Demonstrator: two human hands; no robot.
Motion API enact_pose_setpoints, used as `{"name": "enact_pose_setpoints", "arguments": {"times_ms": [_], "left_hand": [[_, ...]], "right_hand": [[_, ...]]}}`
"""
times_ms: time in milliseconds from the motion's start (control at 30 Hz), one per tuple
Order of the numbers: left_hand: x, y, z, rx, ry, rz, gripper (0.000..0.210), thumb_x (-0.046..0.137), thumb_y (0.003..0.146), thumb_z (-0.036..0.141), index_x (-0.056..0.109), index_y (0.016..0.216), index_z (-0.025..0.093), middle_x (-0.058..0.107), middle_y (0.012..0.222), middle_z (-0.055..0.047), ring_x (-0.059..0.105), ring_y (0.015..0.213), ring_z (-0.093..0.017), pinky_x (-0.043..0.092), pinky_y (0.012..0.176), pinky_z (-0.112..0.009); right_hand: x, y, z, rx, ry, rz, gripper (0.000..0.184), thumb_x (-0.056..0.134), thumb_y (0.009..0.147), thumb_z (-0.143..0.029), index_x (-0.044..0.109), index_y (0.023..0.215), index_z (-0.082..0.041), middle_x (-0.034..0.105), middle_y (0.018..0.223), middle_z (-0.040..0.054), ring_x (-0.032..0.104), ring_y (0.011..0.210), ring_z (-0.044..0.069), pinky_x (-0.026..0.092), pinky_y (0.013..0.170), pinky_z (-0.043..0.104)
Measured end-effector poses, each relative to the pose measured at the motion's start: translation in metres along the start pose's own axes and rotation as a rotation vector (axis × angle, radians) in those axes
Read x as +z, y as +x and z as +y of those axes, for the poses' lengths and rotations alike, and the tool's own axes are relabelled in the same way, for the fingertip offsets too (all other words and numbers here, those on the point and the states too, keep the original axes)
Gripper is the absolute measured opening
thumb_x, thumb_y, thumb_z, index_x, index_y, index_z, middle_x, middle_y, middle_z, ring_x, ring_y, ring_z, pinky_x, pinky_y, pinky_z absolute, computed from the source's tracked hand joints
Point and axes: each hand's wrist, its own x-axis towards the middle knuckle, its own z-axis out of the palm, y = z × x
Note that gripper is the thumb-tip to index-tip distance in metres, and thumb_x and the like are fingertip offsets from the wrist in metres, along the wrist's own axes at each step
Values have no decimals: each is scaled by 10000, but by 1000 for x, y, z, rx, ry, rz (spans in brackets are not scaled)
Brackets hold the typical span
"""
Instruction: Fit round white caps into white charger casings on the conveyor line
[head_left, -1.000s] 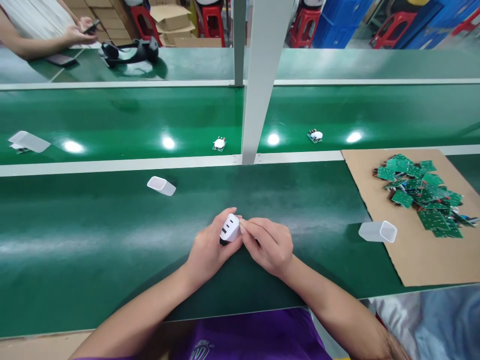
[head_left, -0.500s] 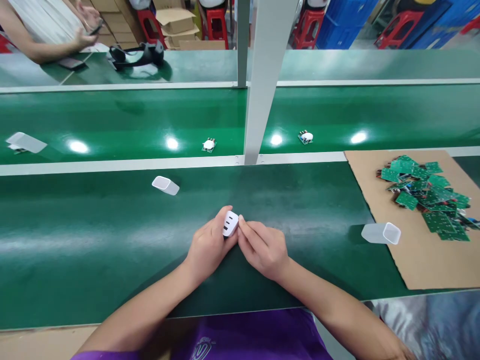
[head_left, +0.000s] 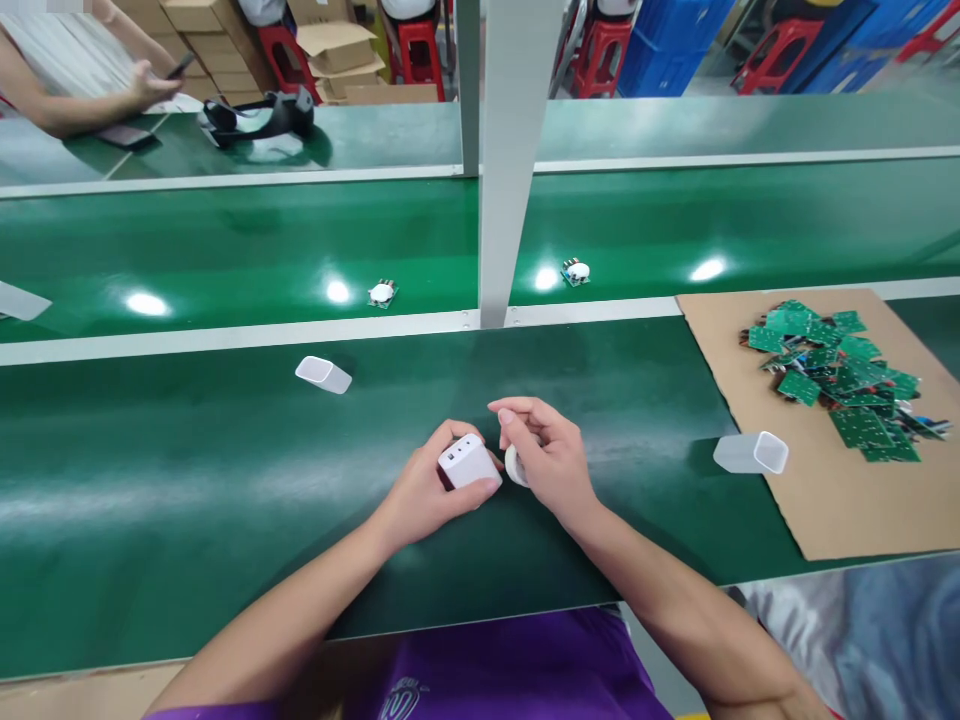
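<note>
My left hand [head_left: 427, 485] is closed around a white USB charger [head_left: 472, 464], with its port face turned up and away from me. Just right of the charger is my right hand [head_left: 549, 455], its fingers curled. Under those fingers shows a white, rounded piece [head_left: 515, 466], mostly covered by the hand; its exact kind I cannot make out. A white open-ended charger shell [head_left: 324, 374] lies on the green bench [head_left: 187, 520] to the left. Another white shell [head_left: 750, 453] lies at the right, by the cardboard edge.
Several green circuit boards [head_left: 847, 375] are heaped on a cardboard sheet [head_left: 810, 510] at right. Beyond a metal rail, a green conveyor [head_left: 262, 230] carries board assemblies [head_left: 382, 293]. A grey post [head_left: 502, 170] rises ahead. Across it, a person's hand [head_left: 154, 85] holds a phone.
My right hand has drawn away from the charger, and a white rounded piece now shows under its fingers. The charger has tilted, showing its broad side. Assemblies on the conveyor have shifted left.
</note>
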Motion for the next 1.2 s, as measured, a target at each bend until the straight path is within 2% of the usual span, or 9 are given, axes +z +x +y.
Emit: {"name": "enact_pose_setpoints", "arguments": {"times_ms": [100, 200, 400, 500, 767, 1067, 1133, 1200], "left_hand": [[6, -3, -2, 1, 59, -20, 410, 732, 721, 390, 443, 953, 217, 685, 881, -14, 615, 733, -150, 473, 667, -268], [11, -5, -2, 0, 106, -21, 410, 716, 693, 391, 410, 908, 222, 665, 834, -1, 613, 732, -162, 463, 672, -282], [21, -4, 2, -1, 244, 78, 306, 624, 642, 323, 445, 867, 218, 569, 670, 53, 524, 554, -124, 393, 538, -236], [24, -4, 5, -2, 310, 123, 247, 582, 633, 286, 479, 846, 214, 582, 655, 46, 530, 527, -121, 388, 521, -233], [28, -5, 2, 75, 335, 99, 209, 536, 631, 276, 509, 829, 214, 606, 623, 33, 581, 524, -136, 418, 509, -233], [28, -5, 1, 121, 376, 94, 185, 550, 623, 265, 451, 771, 219, 553, 607, 46, 523, 470, -106, 356, 466, -216], [25, -5, 0, 91, 353, 78, 196, 563, 629, 254, 454, 788, 219, 566, 611, 48, 539, 490, -113, 370, 483, -220], [20, -5, 0, 72, 228, -4, 233, 578, 648, 236, 464, 851, 218, 630, 684, 26, 604, 575, -134, 435, 541, -235]], "right_hand": [[3, -2, 3, -160, -129, 121, 166, 555, 936, -258, 696, 1000, -198, 628, 661, -30, 550, 518, 82, 457, 514, 193], [6, -5, 6, -301, -237, 188, 175, 537, 957, -230, 682, 1053, -211, 652, 706, -27, 564, 541, 83, 480, 539, 198], [11, -9, 10, -435, -377, 201, 198, 484, 993, -193, 661, 1077, -221, 653, 759, -22, 584, 585, 88, 497, 563, 203], [12, -11, 12, -482, -441, 196, 203, 466, 1001, -175, 647, 1084, -213, 623, 733, -29, 566, 578, 84, 483, 558, 194], [13, -15, 16, -554, -495, 193, 211, 453, 1000, -128, 615, 1105, -214, 611, 750, -26, 547, 562, 78, 457, 533, 189], [14, -18, 16, -671, -602, 186, 269, 462, 959, -61, 620, 1130, -196, 588, 714, -26, 535, 544, 90, 446, 530, 217], [14, -16, 15, -630, -549, 171, 257, 455, 970, -87, 635, 1107, -209, 599, 718, -28, 547, 548, 87, 458, 535, 211], [13, -13, 11, -487, -401, 147, 217, 459, 986, -147, 648, 1067, -216, 612, 717, -31, 559, 547, 82, 469, 525, 199]]}}
